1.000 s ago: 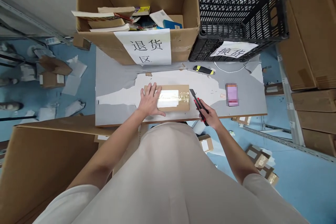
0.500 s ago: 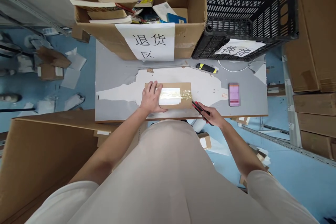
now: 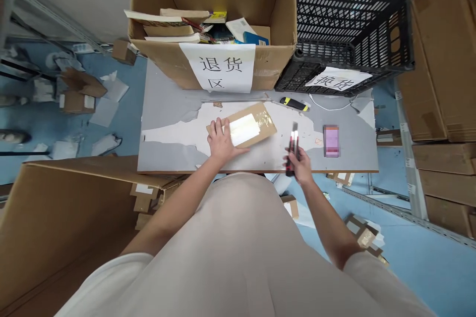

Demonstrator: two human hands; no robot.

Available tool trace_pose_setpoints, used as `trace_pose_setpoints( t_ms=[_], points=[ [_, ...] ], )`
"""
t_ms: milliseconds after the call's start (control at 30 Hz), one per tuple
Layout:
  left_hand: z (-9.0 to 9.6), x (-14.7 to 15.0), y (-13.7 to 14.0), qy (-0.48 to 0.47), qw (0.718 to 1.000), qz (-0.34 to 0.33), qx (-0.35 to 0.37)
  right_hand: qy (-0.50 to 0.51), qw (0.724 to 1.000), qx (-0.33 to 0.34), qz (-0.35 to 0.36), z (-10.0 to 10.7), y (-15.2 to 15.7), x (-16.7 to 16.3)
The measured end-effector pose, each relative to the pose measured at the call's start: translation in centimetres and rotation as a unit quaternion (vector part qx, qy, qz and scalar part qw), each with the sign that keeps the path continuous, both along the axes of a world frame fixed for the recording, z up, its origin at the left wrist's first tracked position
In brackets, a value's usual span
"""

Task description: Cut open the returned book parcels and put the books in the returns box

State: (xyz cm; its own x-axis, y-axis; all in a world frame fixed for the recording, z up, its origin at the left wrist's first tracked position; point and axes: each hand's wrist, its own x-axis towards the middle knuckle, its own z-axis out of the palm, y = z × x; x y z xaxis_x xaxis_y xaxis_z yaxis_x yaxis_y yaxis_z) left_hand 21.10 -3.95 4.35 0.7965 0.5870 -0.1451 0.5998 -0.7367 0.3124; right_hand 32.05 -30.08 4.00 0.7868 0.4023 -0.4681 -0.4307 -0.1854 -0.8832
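A small, flat cardboard box (image 3: 267, 130) with a white label and shiny tape lies slanted on the worktable, its right end tipped away from me. My left hand (image 3: 220, 142) grips its left part, fingers over the top and thumb along the near edge. To the right of the box, my right hand (image 3: 298, 164) is closed around a red and black utility knife (image 3: 292, 153). The knife's blade points away from me, apart from the box, and looks slightly blurred. A second knife, black and yellow (image 3: 294, 104), rests farther back on the table.
Behind the work area stand a large carton of books (image 3: 275, 67) and a black plastic crate (image 3: 353, 62), both with paper signs. A pink phone-like item (image 3: 331, 141) lies at right. A big open carton (image 3: 74, 198) is at lower left; stacked boxes (image 3: 442, 158) line the right.
The box has turned, its right end swinging away from me under my left hand. My right hand has drawn the utility knife off the box's right end and turned the blade away from me.
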Motion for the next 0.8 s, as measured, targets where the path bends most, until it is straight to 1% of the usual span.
trace_pose_setpoints(
  t_ms=[67,100,167,233,300,367,433,533,600,667,733,800],
  points=[
    [0.0,-0.1,-0.5,-0.015,0.998,0.056,-0.006,0.024,0.999,0.04,0.017,-0.5,4.5,-0.3],
    [0.0,-0.4,-0.5,-0.025,0.998,0.064,-0.014,0.029,0.998,0.051,0.028,-0.7,6.4,-0.3],
    [-0.3,-1.6,-0.3,-0.053,0.996,0.052,-0.041,0.013,0.997,0.059,0.044,-0.8,9.4,0.1],
    [-0.7,-3.4,-0.3,-0.084,0.993,0.035,-0.078,-0.014,0.996,0.053,0.066,-0.9,11.0,1.0],
    [-1.2,-5.2,-0.8,-0.12,0.985,0.031,-0.12,-0.035,0.994,0.045,0.097,-0.8,11.6,2.1],
    [-1.7,-6.7,-1.9,-0.156,0.975,0.036,-0.156,-0.044,0.99,0.039,0.126,-0.8,11.9,3.0],
    [-2.0,-7.6,-2.8,-0.183,0.966,0.042,-0.176,-0.049,0.988,0.037,0.141,-0.5,12.0,3.4],
    [-2.1,-7.6,-3.0,-0.191,0.966,0.044,-0.169,-0.053,0.988,0.034,0.141,-0.1,11.5,3.0],
    [-1.9,-6.7,-1.8,-0.179,0.971,0.036,-0.151,-0.054,0.989,0.023,0.133,0.0,10.2,2.2],
    [-1.7,-5.1,0.4,-0.163,0.977,0.02,-0.133,-0.04,0.992,0.008,0.117,0.0,8.1,1.0],
    [-1.5,-2.8,3.2,-0.152,0.981,0.001,-0.118,0.006,0.995,-0.004,0.095,-0.2,5.8,-0.6],
    [-1.5,-0.1,5.9,-0.153,0.983,-0.003,-0.104,0.088,0.992,-0.003,0.088,-0.4,4.0,-2.5]
  ],
)
